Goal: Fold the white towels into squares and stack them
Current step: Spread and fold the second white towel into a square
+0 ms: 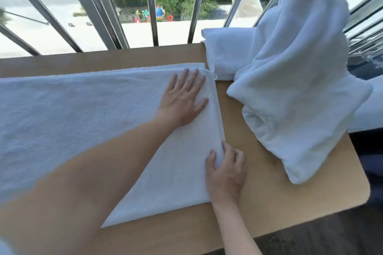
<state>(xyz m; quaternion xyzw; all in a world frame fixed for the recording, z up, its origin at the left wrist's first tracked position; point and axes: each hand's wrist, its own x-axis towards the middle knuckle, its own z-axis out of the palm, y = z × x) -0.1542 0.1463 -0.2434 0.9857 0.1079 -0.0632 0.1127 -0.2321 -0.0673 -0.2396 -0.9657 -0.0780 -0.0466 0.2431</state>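
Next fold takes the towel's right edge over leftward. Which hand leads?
Right. The right hand pinches the spread towel at its right edge. The left hand lies flat on it near the far corner, fingers straight, so it likely serves better as the anchor.

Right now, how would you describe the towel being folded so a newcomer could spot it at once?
Start at the wooden table by the barred window. The towel being folded covers its left side. Unlike the crumpled heap and the folded towel to its right, it lies flat.
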